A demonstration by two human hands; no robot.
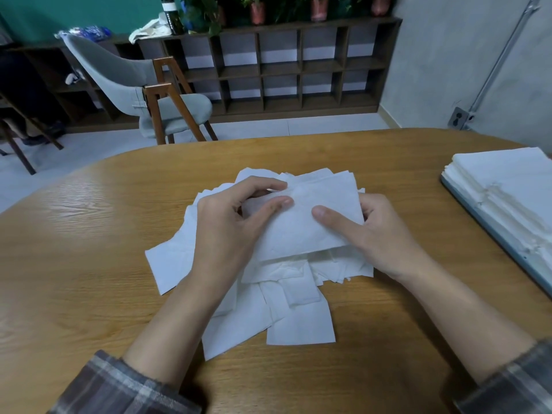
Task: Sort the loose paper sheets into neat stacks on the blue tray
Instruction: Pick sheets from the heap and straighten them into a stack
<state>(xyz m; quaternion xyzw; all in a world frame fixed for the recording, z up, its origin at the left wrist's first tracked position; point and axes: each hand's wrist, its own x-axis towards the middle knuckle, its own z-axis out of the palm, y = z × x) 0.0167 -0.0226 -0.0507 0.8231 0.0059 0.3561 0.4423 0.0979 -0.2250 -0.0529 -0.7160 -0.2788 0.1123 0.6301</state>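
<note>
A loose heap of white paper sheets (268,312) lies scattered on the wooden table (89,249) in front of me. Above the heap both my hands hold one white sheet (298,231). My left hand (230,222) pinches its left edge between thumb and fingertips. My right hand (370,231) grips its right edge, thumb lying flat on top and fingers curled underneath. At the right edge of the view, the blue tray (490,228) carries neat stacks of white sheets (513,192).
A grey chair with wooden legs (155,97) stands beyond the table's far edge. A dark cubby shelf (298,67) with potted plants lines the back wall. Bare tabletop lies left of the heap and between heap and tray.
</note>
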